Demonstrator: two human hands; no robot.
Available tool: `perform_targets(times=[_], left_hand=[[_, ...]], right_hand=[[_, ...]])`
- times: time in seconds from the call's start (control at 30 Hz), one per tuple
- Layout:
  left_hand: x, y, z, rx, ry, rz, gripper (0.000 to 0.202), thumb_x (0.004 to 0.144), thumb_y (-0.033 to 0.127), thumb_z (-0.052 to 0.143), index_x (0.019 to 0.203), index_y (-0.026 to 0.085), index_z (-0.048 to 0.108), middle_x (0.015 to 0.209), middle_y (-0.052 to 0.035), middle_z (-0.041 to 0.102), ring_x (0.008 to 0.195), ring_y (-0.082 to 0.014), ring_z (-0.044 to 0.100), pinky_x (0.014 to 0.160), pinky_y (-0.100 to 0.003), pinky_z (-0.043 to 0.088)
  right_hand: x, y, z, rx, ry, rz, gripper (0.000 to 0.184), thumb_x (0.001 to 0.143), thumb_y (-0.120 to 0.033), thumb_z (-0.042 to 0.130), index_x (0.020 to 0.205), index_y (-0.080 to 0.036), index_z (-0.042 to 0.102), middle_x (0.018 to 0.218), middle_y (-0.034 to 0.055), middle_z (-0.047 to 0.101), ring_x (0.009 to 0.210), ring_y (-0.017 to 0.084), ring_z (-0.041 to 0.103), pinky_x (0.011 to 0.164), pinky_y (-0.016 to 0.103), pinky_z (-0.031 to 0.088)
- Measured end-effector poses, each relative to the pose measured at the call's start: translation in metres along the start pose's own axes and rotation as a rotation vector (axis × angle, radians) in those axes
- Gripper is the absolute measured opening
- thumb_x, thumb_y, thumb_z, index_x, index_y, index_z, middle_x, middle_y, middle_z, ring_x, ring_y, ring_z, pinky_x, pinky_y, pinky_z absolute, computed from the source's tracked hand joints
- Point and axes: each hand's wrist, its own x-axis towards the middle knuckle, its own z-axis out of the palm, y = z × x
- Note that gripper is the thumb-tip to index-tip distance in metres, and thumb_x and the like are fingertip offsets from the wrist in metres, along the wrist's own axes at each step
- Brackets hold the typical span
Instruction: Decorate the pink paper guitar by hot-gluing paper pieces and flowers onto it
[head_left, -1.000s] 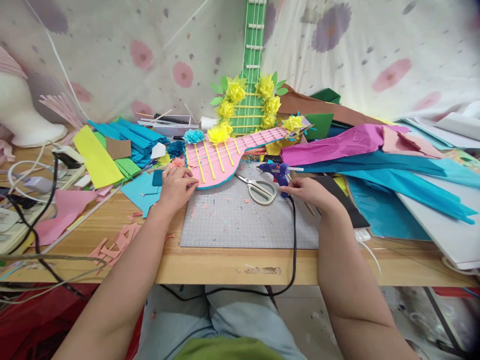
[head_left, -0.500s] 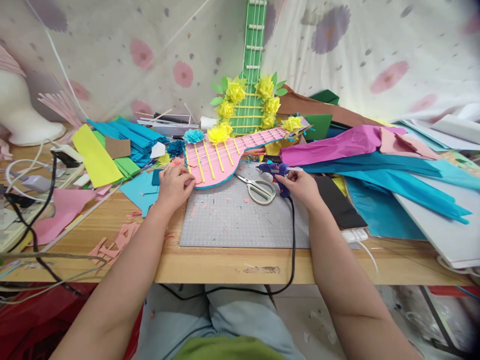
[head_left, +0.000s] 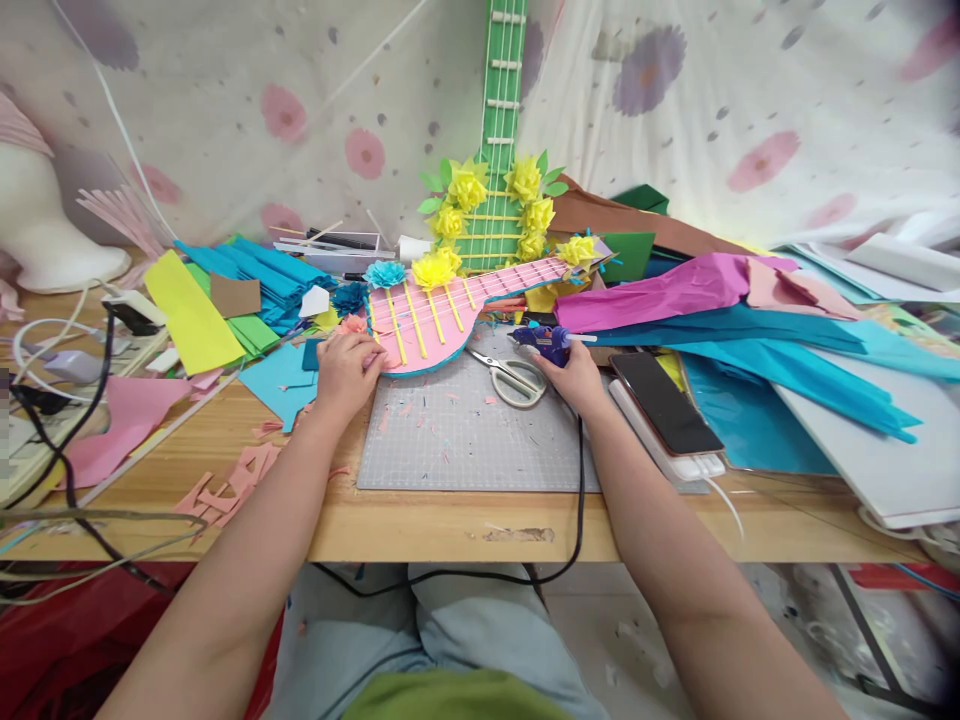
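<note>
A pink paper guitar (head_left: 442, 335) with yellow strips, thin strings and paper flowers lies slanted across the far part of the grey cutting mat (head_left: 450, 445). My left hand (head_left: 349, 372) is closed at its lower left edge, thumb and fingers against the pink body. A coral paper flower (head_left: 351, 326) shows just beyond these fingers; whether they touch it is hidden. My right hand (head_left: 576, 378) grips a blue hot glue gun (head_left: 551, 343) by the handle, its nozzle pointing left toward the guitar. Scissors (head_left: 517, 382) lie open-handled on the mat beside the gun.
Behind stands a green paper guitar (head_left: 501, 130) with yellow flowers. Crepe paper (head_left: 675, 290) and a phone (head_left: 667, 400) on a white power bank lie to the right. Paper scraps (head_left: 229, 485) are at left. The gun's black cord (head_left: 580, 490) hangs over the table edge.
My right hand has moved slightly left with the glue gun and wraps lower round its handle, uncovering more of the phone. My left hand stays at the pink guitar's edge.
</note>
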Motion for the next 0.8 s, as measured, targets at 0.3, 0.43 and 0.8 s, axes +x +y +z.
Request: perform_targets(times=[0.3, 0.43, 0.8], left_hand=[[0.004, -0.006, -0.006, 0.037, 0.127, -0.073, 0.02, 0.082, 0.036, 0.057, 0.072, 0.022, 0.067, 0.087, -0.0052, 0.068, 0.091, -0.0233, 0.058, 0.085, -0.041, 0.034], [0.024, -0.01, -0.011, 0.058, 0.087, -0.072, 0.02, 0.084, 0.032, 0.05, 0.08, 0.022, 0.067, 0.095, -0.0057, 0.067, 0.094, -0.0243, 0.057, 0.083, -0.042, 0.034], [0.086, -0.016, -0.008, 0.402, -0.377, 0.197, 0.011, 0.07, 0.025, 0.059, 0.07, 0.02, 0.068, 0.089, -0.0085, 0.065, 0.093, -0.0278, 0.053, 0.084, -0.043, 0.031]], right_hand=[[-0.002, -0.005, 0.001, -0.049, -0.064, 0.07, 0.048, 0.075, -0.049, 0.06, 0.109, -0.015, 0.06, 0.107, 0.0154, 0.066, 0.1, 0.029, 0.06, 0.081, 0.036, 0.045], [-0.003, -0.008, -0.001, -0.058, -0.084, 0.064, 0.045, 0.077, -0.044, 0.058, 0.112, -0.015, 0.059, 0.11, 0.0157, 0.065, 0.101, 0.03, 0.061, 0.083, 0.037, 0.044], [-0.001, -0.005, 0.003, -0.029, -0.055, 0.062, 0.05, 0.075, -0.049, 0.06, 0.112, -0.016, 0.059, 0.108, 0.0147, 0.066, 0.101, 0.029, 0.061, 0.081, 0.036, 0.046]])
